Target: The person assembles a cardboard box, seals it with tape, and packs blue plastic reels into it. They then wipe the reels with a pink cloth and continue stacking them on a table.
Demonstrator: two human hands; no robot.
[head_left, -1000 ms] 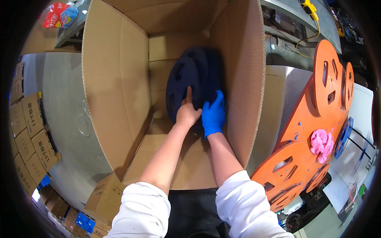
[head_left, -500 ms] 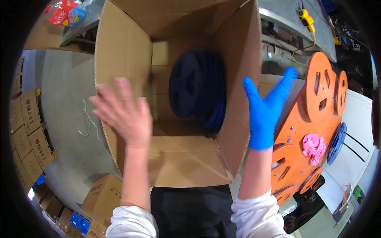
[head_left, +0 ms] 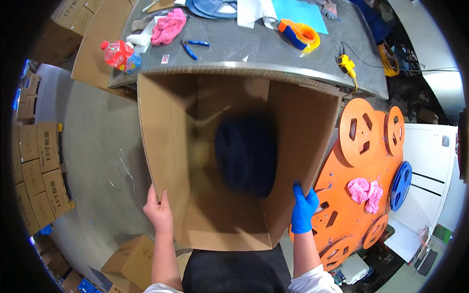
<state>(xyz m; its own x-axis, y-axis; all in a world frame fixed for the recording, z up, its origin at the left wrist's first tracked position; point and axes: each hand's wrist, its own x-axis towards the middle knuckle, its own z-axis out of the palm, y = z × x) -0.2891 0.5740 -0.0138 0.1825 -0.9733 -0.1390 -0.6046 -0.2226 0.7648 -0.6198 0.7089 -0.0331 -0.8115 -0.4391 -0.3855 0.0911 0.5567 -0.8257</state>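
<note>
A tall cardboard box [head_left: 166,141] stands open in front of me, its far rim against the workbench edge. My bare left hand [head_left: 159,211] pinches the left rim of the box, thumb on the inner side. On the opposite rim, my blue-gloved right hand [head_left: 304,213] grips the cardboard with its thumb inside. Down in the box sits a stack of dark blue plastic reels [head_left: 246,156], blurred and leaning toward the right wall. Parts of the fingers outside both walls are hidden.
Beyond the box is a grey workbench [head_left: 234,46] with blue cutters [head_left: 195,48], a tape dispenser [head_left: 299,35] and a bottle [head_left: 121,56]. To the right, an orange table [head_left: 342,171] bears orange reels and pink gloves [head_left: 366,193]. Stacked cartons [head_left: 44,171] stand at left.
Both hands were spread and raised over the box; now they have come down and closed on its side rims. The view has shifted, showing more of the workbench.
</note>
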